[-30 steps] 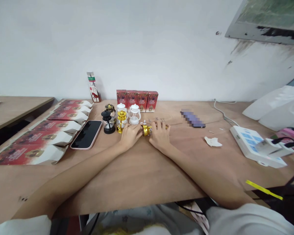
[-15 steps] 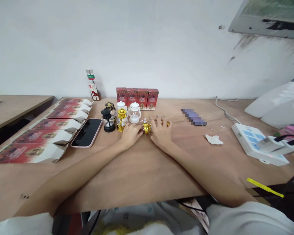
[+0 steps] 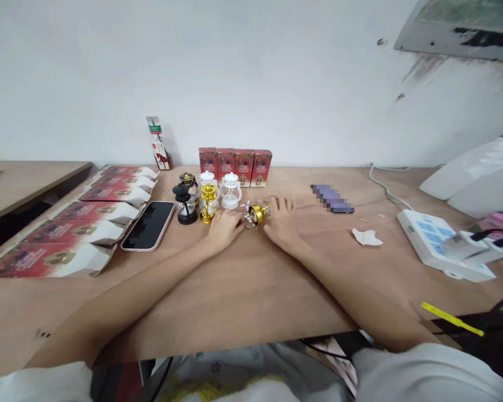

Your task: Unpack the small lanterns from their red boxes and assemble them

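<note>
Between my hands a small gold lantern (image 3: 257, 214) lies tilted on its side, its round base facing left. My right hand (image 3: 281, 222) is closed around the lantern's other end, its fingers partly covering it. My left hand (image 3: 223, 229) rests just left of the lantern with its fingertips pressed together; whatever they pinch is too small to make out. Several tiny pale pieces (image 3: 247, 204) are scattered by the lantern base. Beyond my left hand stand another gold lantern (image 3: 208, 204), a black one (image 3: 185, 205), a bronze one (image 3: 188, 183) and white ones (image 3: 231, 191).
Several red boxes (image 3: 235, 163) stand upright near the wall. Flattened red boxes (image 3: 62, 240) and a phone (image 3: 148, 226) lie at left. A small bottle (image 3: 161, 151) leans at the wall. On the right are a pixelated item (image 3: 332, 199), a paper scrap (image 3: 366, 237) and a power strip (image 3: 440, 245).
The gold lantern has turned, so more of its round base shows, and sits slightly farther right of my left hand. My right hand has shifted a little right; my left hand has barely moved.
</note>
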`<state>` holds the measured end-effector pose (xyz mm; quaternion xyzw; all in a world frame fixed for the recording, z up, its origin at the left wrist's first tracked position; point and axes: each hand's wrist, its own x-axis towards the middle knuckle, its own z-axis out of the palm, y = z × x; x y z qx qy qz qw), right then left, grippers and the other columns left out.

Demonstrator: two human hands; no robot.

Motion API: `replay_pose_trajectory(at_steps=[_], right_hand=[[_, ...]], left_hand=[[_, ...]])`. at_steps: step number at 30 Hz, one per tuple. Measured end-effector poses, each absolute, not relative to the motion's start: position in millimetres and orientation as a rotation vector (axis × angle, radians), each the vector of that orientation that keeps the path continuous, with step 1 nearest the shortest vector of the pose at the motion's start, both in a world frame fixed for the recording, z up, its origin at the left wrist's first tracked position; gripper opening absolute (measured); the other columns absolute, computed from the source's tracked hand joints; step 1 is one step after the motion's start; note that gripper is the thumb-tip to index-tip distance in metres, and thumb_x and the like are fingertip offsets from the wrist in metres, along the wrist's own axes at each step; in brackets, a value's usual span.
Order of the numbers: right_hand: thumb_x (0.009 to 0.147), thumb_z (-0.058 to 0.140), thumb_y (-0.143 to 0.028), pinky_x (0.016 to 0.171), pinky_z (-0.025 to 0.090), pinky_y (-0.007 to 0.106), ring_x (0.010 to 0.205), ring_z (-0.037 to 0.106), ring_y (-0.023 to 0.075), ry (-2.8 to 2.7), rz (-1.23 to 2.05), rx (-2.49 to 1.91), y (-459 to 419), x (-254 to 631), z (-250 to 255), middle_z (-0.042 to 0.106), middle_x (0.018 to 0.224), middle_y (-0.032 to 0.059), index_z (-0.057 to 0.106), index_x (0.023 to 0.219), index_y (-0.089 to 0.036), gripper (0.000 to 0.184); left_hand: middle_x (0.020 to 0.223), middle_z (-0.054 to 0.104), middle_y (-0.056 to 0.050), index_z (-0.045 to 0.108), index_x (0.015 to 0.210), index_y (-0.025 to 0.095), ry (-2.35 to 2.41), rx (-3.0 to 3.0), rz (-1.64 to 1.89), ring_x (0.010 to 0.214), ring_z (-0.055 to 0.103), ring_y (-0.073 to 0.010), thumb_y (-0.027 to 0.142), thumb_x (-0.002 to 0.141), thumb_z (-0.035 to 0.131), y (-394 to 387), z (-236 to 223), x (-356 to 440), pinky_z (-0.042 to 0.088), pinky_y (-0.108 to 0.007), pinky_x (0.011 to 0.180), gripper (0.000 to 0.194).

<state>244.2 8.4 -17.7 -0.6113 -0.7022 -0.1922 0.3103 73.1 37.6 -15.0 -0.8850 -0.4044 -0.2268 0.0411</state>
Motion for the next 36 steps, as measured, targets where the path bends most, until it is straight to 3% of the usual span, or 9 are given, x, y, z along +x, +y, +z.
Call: replay_pose_trajectory(at_steps=[6, 11, 16, 21, 25, 36], right_hand=[[0.054, 0.042, -0.006, 0.087, 0.038, 0.039, 0.097, 0.048, 0.0235, -1.676, -0.217, -1.396, 23, 256, -25, 0.053, 0.102, 0.0110, 0.043, 0.101, -0.015, 0.048], [0.054, 0.042, -0.007, 0.082, 0.040, 0.035, 0.096, 0.049, 0.0229, -1.598, -0.179, -1.344, 24, 260, -24, 0.052, 0.100, 0.0102, 0.041, 0.101, -0.016, 0.048], [0.054, 0.042, -0.007, 0.083, 0.039, 0.036, 0.097, 0.047, 0.0245, -1.597, -0.223, -1.401, 23, 261, -25, 0.052, 0.100, 0.0107, 0.042, 0.101, -0.016, 0.047], [0.057, 0.044, -0.009, 0.086, 0.036, 0.038, 0.098, 0.045, 0.0252, -1.577, -0.287, -1.442, 23, 263, -27, 0.053, 0.099, 0.0101, 0.045, 0.098, -0.016, 0.042], [0.058, 0.045, -0.010, 0.085, 0.036, 0.039, 0.097, 0.045, 0.0253, -1.560, -0.296, -1.437, 23, 262, -26, 0.053, 0.098, 0.0097, 0.046, 0.097, -0.016, 0.040], [0.057, 0.047, -0.012, 0.082, 0.040, 0.035, 0.091, 0.048, 0.0206, -1.340, -0.153, -1.170, 30, 262, -29, 0.052, 0.095, 0.0054, 0.045, 0.096, -0.019, 0.040]], left_hand=[[0.090, 0.066, -0.007, 0.060, 0.085, 0.018, -1.264, -2.718, -0.718, 0.088, 0.061, -0.0222, 0.021, 0.082, 0.057, 37, -17, 74, 0.049, -0.033, 0.076, 0.006], [0.103, 0.064, -0.012, 0.055, 0.102, 0.014, -1.265, -2.751, -0.698, 0.098, 0.061, -0.0250, 0.030, 0.084, 0.054, 37, -18, 76, 0.049, -0.036, 0.083, 0.024], [0.111, 0.063, -0.015, 0.053, 0.109, 0.014, -1.237, -2.825, -0.614, 0.099, 0.063, -0.0265, 0.032, 0.088, 0.046, 39, -21, 77, 0.050, -0.037, 0.082, 0.028], [0.137, 0.044, -0.021, 0.037, 0.130, 0.009, -1.132, -2.911, -0.591, 0.128, 0.042, -0.0293, 0.047, 0.086, 0.046, 43, -24, 75, 0.038, -0.040, 0.103, 0.058], [0.140, 0.037, -0.026, 0.031, 0.134, 0.005, -1.116, -2.990, -0.508, 0.131, 0.036, -0.0342, 0.058, 0.079, 0.051, 43, -21, 78, 0.033, -0.044, 0.105, 0.078], [0.122, 0.048, -0.020, 0.049, 0.117, 0.008, -1.243, -2.901, -0.404, 0.120, 0.042, -0.0340, 0.047, 0.082, 0.053, 40, -12, 100, 0.033, -0.047, 0.101, 0.053]])
